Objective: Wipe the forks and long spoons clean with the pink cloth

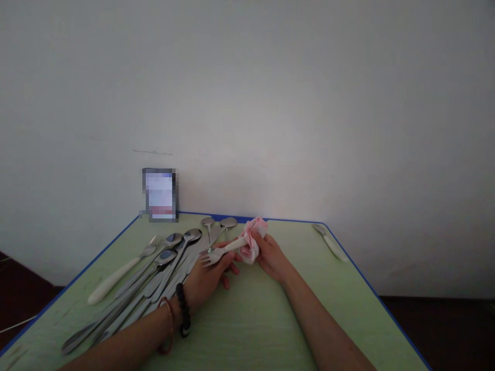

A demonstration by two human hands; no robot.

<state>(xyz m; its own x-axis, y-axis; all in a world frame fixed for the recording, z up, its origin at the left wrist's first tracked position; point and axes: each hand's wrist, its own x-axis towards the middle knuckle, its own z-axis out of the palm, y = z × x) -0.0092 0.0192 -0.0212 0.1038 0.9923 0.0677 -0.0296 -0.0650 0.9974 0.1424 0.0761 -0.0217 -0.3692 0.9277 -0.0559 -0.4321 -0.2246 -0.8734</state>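
Right grip [271, 257]: closed on a crumpled pink cloth, the fingers pressed into its folds.
Pink cloth [249, 256]: bunched up off the worktop, wrapped around the handle end of a fork.
Held fork [235, 245]: pale handle running into the cloth, tines out toward the person's left, lying across the other hand.
Left grip [207, 281]: at the held fork, thumb along its neck, fingers partly curled; I cannot tell whether it pinches the fork or only supports it.
Wrist: a black beaded bracelet [183, 310] and a thin reddish band [170, 322], both on the left arm.
Cutlery pile [143, 293]: many long metal pieces, spoons among them, overlapping on the left of the worktop, bowls toward the wall, partly hidden by the left arm.
White-handled fork [116, 278]: flat, just beside the pile on its outer left, tines toward the wall.
White-handled knife [333, 247]: well apart on the right, near the blue edge, blade toward the wall.
Worktop [255, 314]: pale green, blue-edged.
Screen device [161, 195]: upright at the far left corner, its display blurred.
Wall [290, 113]: plain and greyish, with faint scuffs.
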